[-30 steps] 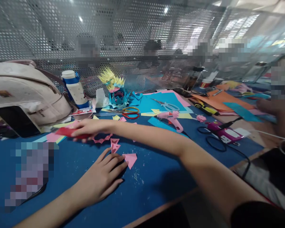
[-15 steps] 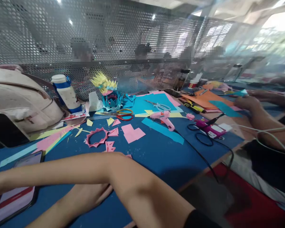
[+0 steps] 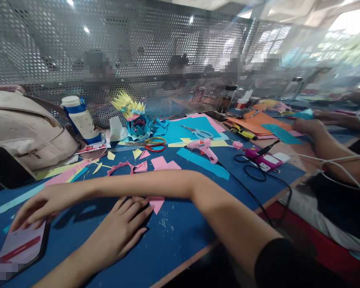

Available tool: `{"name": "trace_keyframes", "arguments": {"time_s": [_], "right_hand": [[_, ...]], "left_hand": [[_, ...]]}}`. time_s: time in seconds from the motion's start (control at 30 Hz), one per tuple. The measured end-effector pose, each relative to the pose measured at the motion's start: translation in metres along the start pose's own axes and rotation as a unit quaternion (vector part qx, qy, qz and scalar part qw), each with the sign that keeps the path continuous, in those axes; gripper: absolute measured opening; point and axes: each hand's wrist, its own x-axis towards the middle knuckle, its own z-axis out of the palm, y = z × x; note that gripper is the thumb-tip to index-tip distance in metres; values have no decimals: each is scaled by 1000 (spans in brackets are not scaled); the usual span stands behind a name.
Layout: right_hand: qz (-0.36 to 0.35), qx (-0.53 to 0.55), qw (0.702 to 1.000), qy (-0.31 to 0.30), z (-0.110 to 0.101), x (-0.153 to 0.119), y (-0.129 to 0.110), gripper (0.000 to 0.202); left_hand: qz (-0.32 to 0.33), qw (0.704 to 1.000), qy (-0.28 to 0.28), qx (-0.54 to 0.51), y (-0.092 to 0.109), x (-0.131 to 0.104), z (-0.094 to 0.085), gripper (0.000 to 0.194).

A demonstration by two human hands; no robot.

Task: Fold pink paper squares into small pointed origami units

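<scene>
My right arm crosses over to the left, and my right hand (image 3: 48, 202) hovers above the upper part of a lit phone (image 3: 27, 246), fingers loosely bent and holding nothing. My left hand (image 3: 123, 230) lies palm down on the blue tabletop with its fingers stretched out. Its fingertips touch or lie beside a pink paper piece (image 3: 157, 204). Behind my right forearm is a pink zigzag-folded paper ring (image 3: 120, 167), its lower part hidden. Pink paper scraps (image 3: 165, 163) lie to the right of the ring.
Scissors with red-yellow handles (image 3: 156, 145), a pink glue gun (image 3: 202, 149), blue-handled scissors (image 3: 202, 133) and a yellow-blue folded paper piece (image 3: 135, 116) lie farther back. A bottle (image 3: 79, 120) and bag (image 3: 33, 132) stand left. At right, a co-worker's arm (image 3: 324, 136) reaches in.
My right hand has moved rightward from the left edge, off the phone's lower part. My left hand, partly hidden under my right arm before, now shows fully with its fingers spread.
</scene>
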Motion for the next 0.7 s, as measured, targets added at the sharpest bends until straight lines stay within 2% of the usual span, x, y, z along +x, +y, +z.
{"name": "trace_keyframes", "arguments": {"time_s": [0.03, 0.1, 0.17, 0.2, 0.27, 0.33, 0.47, 0.57, 0.7], "right_hand": [[33, 41, 999, -3, -7, -28, -4, 30], [34, 23, 998, 57, -16, -92, -13, 19], [67, -132, 978, 144, -18, -156, -18, 13], [104, -211, 956, 176, -16, -185, -18, 16], [139, -246, 938, 202, -8, -233, -14, 20], [176, -266, 922, 218, 5, -268, -5, 22], [225, -301, 891, 253, 33, -301, 11, 18], [219, -326, 879, 271, 42, -305, 17, 8], [201, -345, 873, 279, 40, -300, 21, 4]], "left_hand": [[5, 1000, -1, 3, 0, 1, -1, 41], [11, 1000, -2, 7, 0, 2, -1, 41], [17, 1000, -3, 18, 1, 2, -2, 41], [19, 999, -2, 26, 1, 3, -2, 41], [26, 999, 5, 40, 2, 4, -1, 39], [24, 999, 26, 41, 2, 5, 0, 37], [12, 998, 64, 21, 5, 8, 1, 34], [5, 998, 61, 21, 10, 9, 2, 34], [2, 997, 38, 64, 15, 8, 1, 40]]}}
